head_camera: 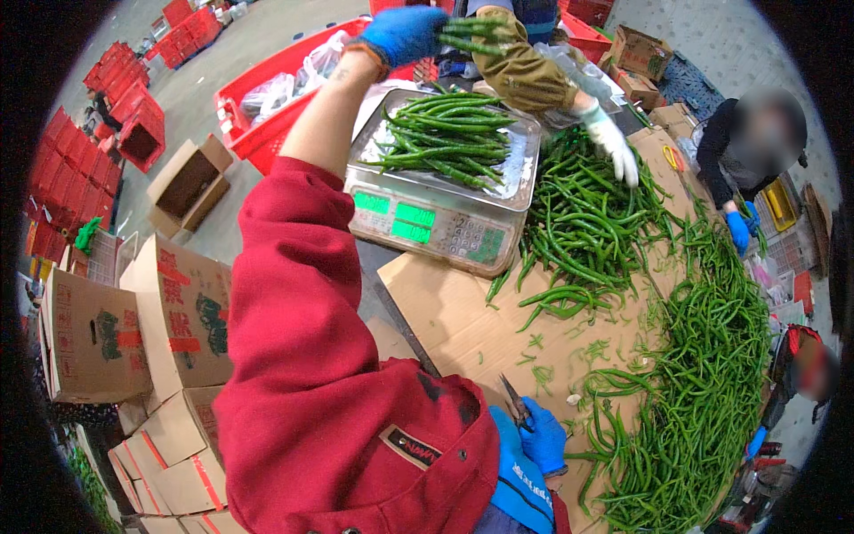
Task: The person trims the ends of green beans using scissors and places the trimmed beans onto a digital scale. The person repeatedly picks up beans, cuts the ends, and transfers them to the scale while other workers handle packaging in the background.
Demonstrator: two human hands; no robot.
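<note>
My left hand, in a blue glove, is raised above the far side of the scale and grips a small bunch of long green chili peppers. Low in the view, my right hand, also gloved in blue, holds a pair of scissors with the blades pointing away from me. A digital scale with lit green displays stands ahead. On its metal pan lies a heap of green chilies. Beside the scale spreads a larger chili pile.
Across the table, a co-worker's white-gloved hand reaches over the pile. More chilies cover the cardboard at right, with cut stems scattered about. A red crate holds plastic bags. Cardboard boxes stand at left. Other people work at right.
</note>
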